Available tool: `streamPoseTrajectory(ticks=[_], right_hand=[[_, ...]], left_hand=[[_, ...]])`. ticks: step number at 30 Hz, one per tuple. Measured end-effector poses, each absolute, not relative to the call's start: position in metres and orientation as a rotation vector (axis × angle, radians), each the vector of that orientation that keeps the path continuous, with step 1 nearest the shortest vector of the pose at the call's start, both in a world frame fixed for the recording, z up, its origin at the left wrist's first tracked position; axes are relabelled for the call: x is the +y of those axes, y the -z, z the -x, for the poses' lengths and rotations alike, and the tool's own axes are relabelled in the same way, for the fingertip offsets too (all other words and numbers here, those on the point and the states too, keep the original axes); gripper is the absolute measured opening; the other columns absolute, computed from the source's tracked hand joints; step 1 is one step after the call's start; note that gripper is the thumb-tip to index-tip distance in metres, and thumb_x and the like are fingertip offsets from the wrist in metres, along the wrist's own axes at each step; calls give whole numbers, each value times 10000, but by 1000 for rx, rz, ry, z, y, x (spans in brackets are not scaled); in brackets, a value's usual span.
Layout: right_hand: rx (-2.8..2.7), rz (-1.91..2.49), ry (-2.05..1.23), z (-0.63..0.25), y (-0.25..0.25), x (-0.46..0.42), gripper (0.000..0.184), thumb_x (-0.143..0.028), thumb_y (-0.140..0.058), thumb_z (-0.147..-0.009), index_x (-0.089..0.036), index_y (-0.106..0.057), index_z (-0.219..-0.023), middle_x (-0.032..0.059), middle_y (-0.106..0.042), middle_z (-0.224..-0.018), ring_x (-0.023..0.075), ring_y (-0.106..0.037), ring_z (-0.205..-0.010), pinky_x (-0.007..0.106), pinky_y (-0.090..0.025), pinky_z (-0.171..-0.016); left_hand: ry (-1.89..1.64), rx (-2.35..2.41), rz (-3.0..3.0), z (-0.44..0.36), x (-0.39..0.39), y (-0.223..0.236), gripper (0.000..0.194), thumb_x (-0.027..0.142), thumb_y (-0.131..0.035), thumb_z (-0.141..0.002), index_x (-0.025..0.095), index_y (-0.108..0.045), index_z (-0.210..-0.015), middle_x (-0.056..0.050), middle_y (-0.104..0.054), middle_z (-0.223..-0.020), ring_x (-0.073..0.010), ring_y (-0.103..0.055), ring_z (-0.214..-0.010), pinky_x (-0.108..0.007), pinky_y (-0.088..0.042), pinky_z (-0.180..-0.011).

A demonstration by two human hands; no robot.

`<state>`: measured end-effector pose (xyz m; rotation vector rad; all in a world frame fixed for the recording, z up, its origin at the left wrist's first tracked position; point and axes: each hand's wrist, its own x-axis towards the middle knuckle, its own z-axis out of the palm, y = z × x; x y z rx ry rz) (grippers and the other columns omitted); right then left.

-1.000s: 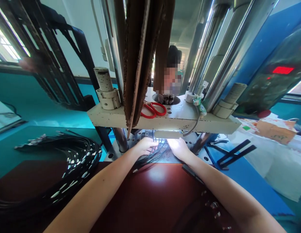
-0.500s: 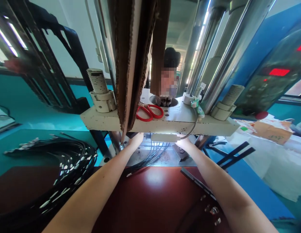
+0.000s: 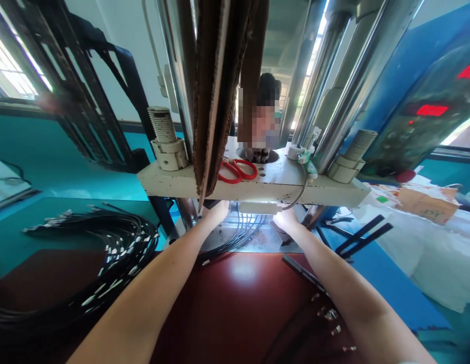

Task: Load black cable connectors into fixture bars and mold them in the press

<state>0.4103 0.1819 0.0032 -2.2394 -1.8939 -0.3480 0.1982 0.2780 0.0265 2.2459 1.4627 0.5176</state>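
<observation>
Both my arms reach forward under the white press plate (image 3: 257,191). My left hand (image 3: 217,210) and my right hand (image 3: 285,218) are mostly hidden behind the plate's front edge, so their fingers do not show. Between them several black cables (image 3: 240,231) run side by side from the lit metal bed under the plate toward the dark red table (image 3: 242,303). Red-handled scissors (image 3: 238,170) lie on top of the plate.
A big bundle of black cables with metal ends (image 3: 106,253) lies at the left. Brown cardboard sheets (image 3: 216,91) hang in front of the press columns. A black bar (image 3: 303,273) lies at the right. Another person stands behind the machine. A control panel (image 3: 428,116) glows red.
My hands went from resting on the cables in front of the plate to deep underneath it, where the fingers are hidden. The view shifted slightly.
</observation>
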Motion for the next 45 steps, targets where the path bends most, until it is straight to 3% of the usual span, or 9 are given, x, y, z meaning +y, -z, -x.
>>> streamPoseTrajectory(ticks=[4, 8, 15, 21, 25, 28, 31, 35, 45], right_hand=[[-1962, 2101, 412, -400, 5, 158, 451, -43, -398, -727, -110, -559, -1142, 129, -600, -1099, 228, -481, -1086, 332, -352, -917], [-2003, 2020, 432, -396, 13, 144, 477, -47, -364, -769, -99, -481, -1228, 126, -549, -1179, 210, -420, -1145, 320, -322, -944], [-2028, 2007, 441, -392, 7, 147, 448, -75, -389, -795, -127, -479, -1231, 137, -579, -1148, 233, -419, -1157, 397, -251, -983], [-2021, 2060, 447, -389, 6, 154, 443, -60, -379, -791, -99, -480, -1221, 165, -575, -1165, 240, -373, -1220, 452, -177, -1017], [-2035, 2069, 429, -391, 8, 156, 434, -53, -377, -795, -120, -495, -1207, 144, -569, -1187, 228, -390, -1209, 434, -191, -1011], [-2028, 2080, 412, -391, 9, 156, 427, -61, -373, -801, -129, -500, -1203, 134, -566, -1195, 230, -392, -1207, 432, -202, -1003], [-2014, 2093, 390, -391, 11, 156, 438, -63, -372, -797, -121, -491, -1215, 143, -564, -1194, 235, -407, -1193, 430, -218, -991], [-2016, 2089, 365, -394, 13, 157, 439, -90, -381, -821, -125, -456, -1252, 150, -520, -1255, 238, -385, -1216, 424, -230, -979], [-2109, 2030, 272, -400, 2, 159, 420, -169, -380, -873, -162, -420, -1292, 131, -509, -1277, 221, -401, -1209, 382, -270, -948]], left_hand=[[-545, 1374, -2423, -202, 255, -29, 292, 245, -370, -843, 134, -634, -898, -147, -644, -927, -264, -554, -972, -360, -374, -865], [-550, 1022, -2703, -210, 225, -19, 303, 325, -411, -840, 143, -628, -947, -137, -601, -1089, -290, -474, -1086, -400, -316, -935], [-452, 884, -2936, -228, 210, -15, 341, 319, -411, -853, 66, -606, -972, -196, -602, -1030, -309, -512, -1016, -437, -338, -904], [-533, 814, -2773, -234, 223, -17, 320, 302, -452, -831, 111, -586, -1049, -167, -580, -1094, -279, -510, -1024, -406, -346, -918], [-588, 796, -2761, -231, 226, -14, 337, 324, -371, -867, 148, -583, -1061, -141, -595, -1038, -261, -518, -991, -392, -372, -881], [-551, 679, -2914, -230, 214, -14, 346, 326, -352, -873, 113, -614, -947, -167, -589, -1007, -287, -522, -969, -408, -380, -843], [-517, 696, -3024, -234, 199, -13, 302, 201, -343, -860, 74, -616, -857, -192, -587, -960, -315, -525, -945, -424, -380, -795], [-469, 812, -3006, -248, 185, -11, 308, 54, -304, -818, 59, -612, -826, -183, -602, -809, -278, -554, -829, -402, -383, -733], [-448, 862, -2930, -270, 176, 1, 239, 98, -379, -815, 87, -609, -878, -167, -609, -824, -259, -556, -827, -365, -397, -715]])
